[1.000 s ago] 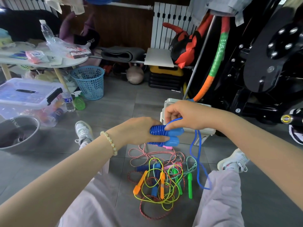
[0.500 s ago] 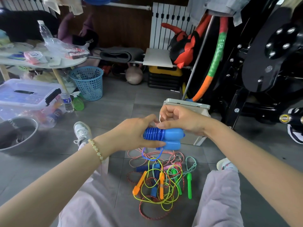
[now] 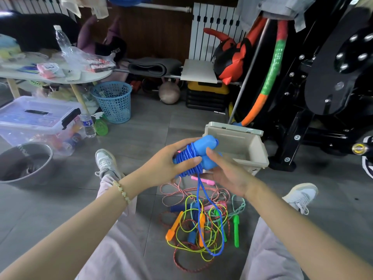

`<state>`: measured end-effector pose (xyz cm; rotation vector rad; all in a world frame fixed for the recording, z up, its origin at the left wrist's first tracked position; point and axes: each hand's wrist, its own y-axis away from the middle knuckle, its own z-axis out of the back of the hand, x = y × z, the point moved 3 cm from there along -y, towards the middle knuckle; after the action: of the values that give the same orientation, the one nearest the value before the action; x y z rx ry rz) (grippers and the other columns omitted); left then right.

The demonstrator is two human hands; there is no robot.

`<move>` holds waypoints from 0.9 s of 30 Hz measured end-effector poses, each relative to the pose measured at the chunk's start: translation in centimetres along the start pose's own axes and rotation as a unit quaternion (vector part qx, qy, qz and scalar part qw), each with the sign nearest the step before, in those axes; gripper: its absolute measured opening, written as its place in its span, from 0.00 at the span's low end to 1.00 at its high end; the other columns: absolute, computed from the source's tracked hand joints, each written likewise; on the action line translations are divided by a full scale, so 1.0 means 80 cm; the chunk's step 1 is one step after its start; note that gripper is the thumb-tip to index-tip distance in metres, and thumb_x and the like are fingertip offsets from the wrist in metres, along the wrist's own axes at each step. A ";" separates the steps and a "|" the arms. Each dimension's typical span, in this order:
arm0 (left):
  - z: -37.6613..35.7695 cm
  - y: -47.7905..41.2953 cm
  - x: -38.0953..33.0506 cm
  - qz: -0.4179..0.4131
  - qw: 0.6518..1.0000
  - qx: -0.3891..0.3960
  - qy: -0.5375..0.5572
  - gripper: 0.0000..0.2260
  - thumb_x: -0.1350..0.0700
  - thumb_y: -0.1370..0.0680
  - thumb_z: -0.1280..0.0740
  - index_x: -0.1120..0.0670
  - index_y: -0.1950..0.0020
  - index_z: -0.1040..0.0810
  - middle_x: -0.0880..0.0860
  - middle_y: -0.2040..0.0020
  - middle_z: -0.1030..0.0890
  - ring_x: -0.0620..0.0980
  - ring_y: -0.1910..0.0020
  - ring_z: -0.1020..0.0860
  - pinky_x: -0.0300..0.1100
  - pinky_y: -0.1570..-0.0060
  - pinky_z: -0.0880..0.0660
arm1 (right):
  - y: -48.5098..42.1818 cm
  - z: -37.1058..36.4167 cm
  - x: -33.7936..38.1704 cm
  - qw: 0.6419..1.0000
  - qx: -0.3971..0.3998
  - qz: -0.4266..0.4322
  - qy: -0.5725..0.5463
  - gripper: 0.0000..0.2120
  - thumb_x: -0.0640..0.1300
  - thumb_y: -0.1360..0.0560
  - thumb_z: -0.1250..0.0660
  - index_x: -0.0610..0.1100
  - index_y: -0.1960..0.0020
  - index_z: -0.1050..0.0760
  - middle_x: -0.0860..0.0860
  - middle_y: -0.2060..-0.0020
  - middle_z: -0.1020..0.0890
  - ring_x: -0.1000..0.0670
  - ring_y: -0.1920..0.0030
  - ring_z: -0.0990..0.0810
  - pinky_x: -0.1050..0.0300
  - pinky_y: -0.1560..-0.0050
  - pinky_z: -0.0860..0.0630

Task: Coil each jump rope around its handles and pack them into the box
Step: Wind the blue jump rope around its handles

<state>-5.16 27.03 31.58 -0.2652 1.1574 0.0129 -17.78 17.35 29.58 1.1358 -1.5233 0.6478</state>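
Observation:
My left hand (image 3: 171,164) grips the blue jump rope (image 3: 203,150) by its two handles, with several turns of blue cord wound round them under my thumb. My right hand (image 3: 226,174) lies palm up beside and below the handle ends, thumb on the blue plastic, fingers tucked under them. The rest of the cord hangs down in a long loop to the floor. Just behind the handles stands the open beige box (image 3: 242,142). On the floor between my legs lies a tangled pile of jump ropes (image 3: 201,225) with orange, green, pink and dark blue handles.
My shoes (image 3: 106,162) (image 3: 300,194) flank the pile. At the left are a clear lidded bin (image 3: 38,118), a metal bowl (image 3: 24,160), a blue mesh basket (image 3: 113,102) and a cluttered table (image 3: 60,73). Black gym equipment (image 3: 323,87) and a hoop stand right of the box.
The handles have tilted from lying level to pointing up and right towards the box. My right hand has dropped from above them to below, and a long cord loop hangs down.

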 end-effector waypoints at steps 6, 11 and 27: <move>0.003 -0.017 0.010 0.062 0.997 -0.044 -0.020 0.15 0.47 0.22 0.36 0.56 0.42 0.24 0.59 0.58 0.17 0.59 0.64 0.19 0.36 0.77 0.29 | -0.003 -0.005 -0.011 0.989 -0.118 0.029 0.079 0.27 0.61 0.32 0.38 0.37 0.51 0.24 0.37 0.59 0.24 0.50 0.72 0.27 0.58 0.66 0.26; -0.002 -0.012 0.019 0.102 0.987 0.017 0.122 0.14 0.52 0.23 0.33 0.54 0.38 0.27 0.48 0.63 0.21 0.43 0.70 0.26 0.36 0.69 0.27 | -0.002 -0.003 -0.004 0.993 -0.115 0.036 0.004 0.16 0.51 0.22 0.42 0.41 0.54 0.21 0.50 0.70 0.21 0.54 0.73 0.27 0.60 0.66 0.25; 0.023 -0.027 0.056 0.182 0.979 -0.066 -0.061 0.08 0.50 0.22 0.34 0.53 0.58 0.25 0.48 0.71 0.25 0.43 0.79 0.28 0.37 0.78 0.30 | 0.006 -0.020 0.007 0.744 -0.077 0.085 0.658 0.06 0.49 0.23 0.37 0.48 0.56 0.27 0.54 0.68 0.28 0.51 0.66 0.30 0.55 0.67 0.36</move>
<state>-1.36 24.80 28.62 -0.1643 1.0706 0.4251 -17.51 18.78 30.62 0.1693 -0.3906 1.0874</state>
